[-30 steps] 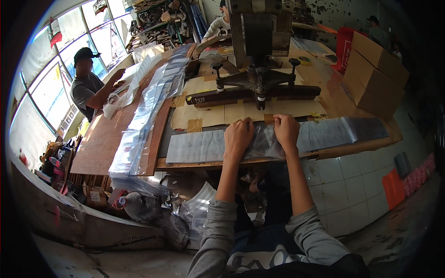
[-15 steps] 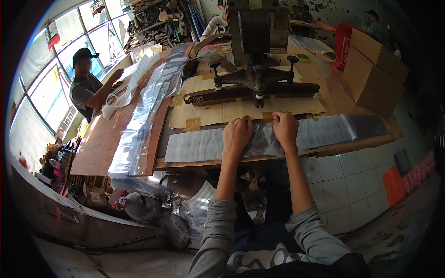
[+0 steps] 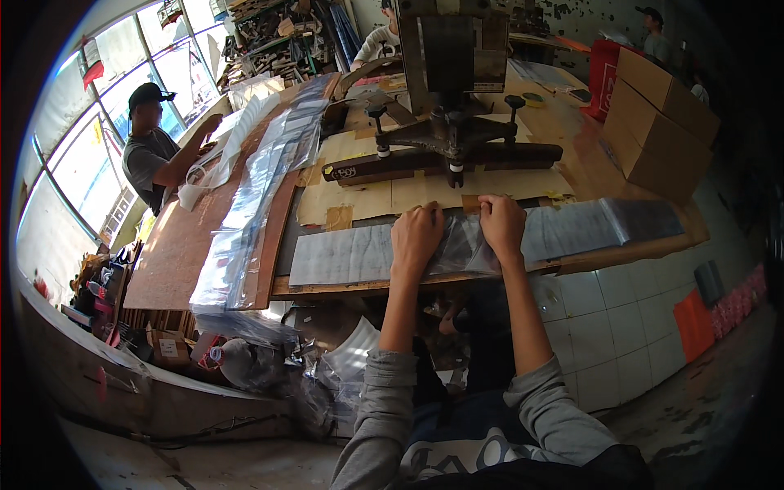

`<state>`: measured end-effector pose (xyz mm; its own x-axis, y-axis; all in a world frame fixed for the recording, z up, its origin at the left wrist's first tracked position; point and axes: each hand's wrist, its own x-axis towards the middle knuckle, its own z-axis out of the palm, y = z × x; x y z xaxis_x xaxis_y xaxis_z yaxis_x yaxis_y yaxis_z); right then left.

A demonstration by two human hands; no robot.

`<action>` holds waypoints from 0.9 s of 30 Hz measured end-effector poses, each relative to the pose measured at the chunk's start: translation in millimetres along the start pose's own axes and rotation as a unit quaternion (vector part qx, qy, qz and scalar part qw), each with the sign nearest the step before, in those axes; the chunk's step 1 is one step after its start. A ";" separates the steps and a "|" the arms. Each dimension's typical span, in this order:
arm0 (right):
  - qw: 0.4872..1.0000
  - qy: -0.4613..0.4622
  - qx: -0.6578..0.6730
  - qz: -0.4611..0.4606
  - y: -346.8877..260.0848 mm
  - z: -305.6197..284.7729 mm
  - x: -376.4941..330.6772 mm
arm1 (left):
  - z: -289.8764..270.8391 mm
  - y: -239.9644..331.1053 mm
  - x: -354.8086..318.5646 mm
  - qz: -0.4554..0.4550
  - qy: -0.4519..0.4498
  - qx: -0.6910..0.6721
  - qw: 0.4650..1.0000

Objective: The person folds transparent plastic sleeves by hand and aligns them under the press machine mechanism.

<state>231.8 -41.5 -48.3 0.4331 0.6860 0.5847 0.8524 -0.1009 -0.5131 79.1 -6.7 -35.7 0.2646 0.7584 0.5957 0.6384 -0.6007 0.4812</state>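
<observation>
A long strip of thin clear plastic film [image 3: 464,243] lies along the near edge of the workbench, over a greyish-white layer [image 3: 347,255]. My left hand [image 3: 417,237] is closed at the far edge of the film, just left of the middle. A short gap to its right, my right hand [image 3: 502,226] is closed on the same edge, with fingers curled. Between them the film is creased and shiny. Both fingertips are partly hidden. Just beyond my hands stands a dark metal press [image 3: 457,135] with a long crossbar [image 3: 523,155] over tan boards [image 3: 367,200].
To the left, a stack of clear plastic sheets [image 3: 245,216] runs along a reddish-brown board [image 3: 167,261]. A co-worker [image 3: 151,147] in a cap handles film there. Cardboard boxes [image 3: 653,139] and a red bag [image 3: 603,77] stand at the right. Bundled plastic [image 3: 343,371] lies below the bench.
My hands stay almost still at the film's edge; the right one shifts very slightly away from me. The co-worker's hand at the left rises a little, and a person at the back right shifts.
</observation>
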 end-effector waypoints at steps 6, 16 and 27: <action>1.000 -0.007 0.001 0.007 -3.1 -2.4 -0.9 | 0.8 -1.3 -0.9 0.006 0.008 -0.006 1.000; 1.000 -0.019 -0.007 0.015 -3.5 -1.8 0.8 | -1.6 0.1 0.4 0.001 -0.005 0.002 1.000; 1.000 -0.011 -0.003 0.005 -1.3 -2.1 -0.1 | -1.8 1.7 -0.4 -0.002 -0.007 0.002 1.000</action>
<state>231.2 -43.0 -46.4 0.4349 0.7005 0.5658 0.8498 -0.1115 -0.5152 78.8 -8.4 -34.0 0.2714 0.7647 0.5845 0.6420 -0.5962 0.4820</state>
